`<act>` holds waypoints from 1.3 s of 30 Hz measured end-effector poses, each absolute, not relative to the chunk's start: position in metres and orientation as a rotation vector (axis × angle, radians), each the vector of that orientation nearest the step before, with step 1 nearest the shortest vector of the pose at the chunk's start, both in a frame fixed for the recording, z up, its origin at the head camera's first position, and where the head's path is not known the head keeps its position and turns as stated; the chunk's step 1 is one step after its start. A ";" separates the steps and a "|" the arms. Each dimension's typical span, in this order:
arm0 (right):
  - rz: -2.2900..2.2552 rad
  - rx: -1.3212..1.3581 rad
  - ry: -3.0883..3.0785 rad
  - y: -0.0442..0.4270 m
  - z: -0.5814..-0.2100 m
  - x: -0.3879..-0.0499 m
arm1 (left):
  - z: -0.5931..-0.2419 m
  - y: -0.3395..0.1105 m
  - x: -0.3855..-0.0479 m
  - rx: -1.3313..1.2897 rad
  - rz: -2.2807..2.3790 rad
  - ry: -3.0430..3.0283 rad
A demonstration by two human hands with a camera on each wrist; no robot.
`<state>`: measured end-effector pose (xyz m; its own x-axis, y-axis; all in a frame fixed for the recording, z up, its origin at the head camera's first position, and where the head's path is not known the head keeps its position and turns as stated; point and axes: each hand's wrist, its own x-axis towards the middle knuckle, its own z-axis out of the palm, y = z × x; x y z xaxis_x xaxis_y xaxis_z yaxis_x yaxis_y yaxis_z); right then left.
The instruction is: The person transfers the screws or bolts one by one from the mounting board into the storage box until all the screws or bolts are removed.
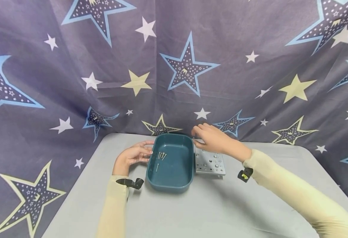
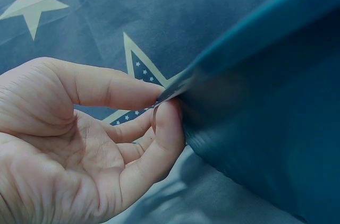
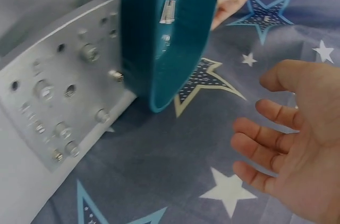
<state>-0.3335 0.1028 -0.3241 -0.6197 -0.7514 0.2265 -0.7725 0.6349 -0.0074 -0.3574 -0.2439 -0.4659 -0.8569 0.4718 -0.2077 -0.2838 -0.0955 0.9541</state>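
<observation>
A dark teal rectangular tray (image 1: 171, 185) sits on the table with several screws (image 1: 162, 155) lying loose inside, towards its left side. My left hand (image 1: 134, 154) is at the tray's left wall; in the left wrist view its thumb and finger pinch the rim. To the right of the tray is a metal plate (image 1: 210, 162) with holes and several bolt heads in it. My right hand (image 1: 211, 137) hovers above the plate's far edge, near the tray's far right corner. Its fingers (image 3: 260, 139) are loosely bent, with nothing between them.
The pale grey table (image 1: 168, 215) extends in front of the tray and to both sides. A dark curtain (image 1: 174, 105) with a star pattern hangs directly behind the table's far edge. Each sleeve carries a small black wrist mount (image 1: 245, 174).
</observation>
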 end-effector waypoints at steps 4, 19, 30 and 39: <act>0.105 1.264 -2.650 0.107 -0.331 -0.334 | -0.466 -0.246 -0.358 0.204 1.997 1.681; -0.166 1.400 -2.420 0.125 -0.373 -0.348 | -0.464 -0.246 -0.357 0.184 2.001 1.675; -0.343 1.496 -2.218 0.133 -0.395 -0.362 | -0.464 -0.243 -0.357 0.177 1.994 1.702; -0.444 1.544 -2.110 0.131 -0.412 -0.368 | -0.466 -0.243 -0.357 0.185 1.996 1.679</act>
<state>-0.3678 0.1314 -0.4120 -0.2442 -0.9508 0.1905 -0.7933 0.3088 0.5247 -0.3573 -0.2427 -0.4656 -0.8553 0.4680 -0.2222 -0.2990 -0.0957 0.9494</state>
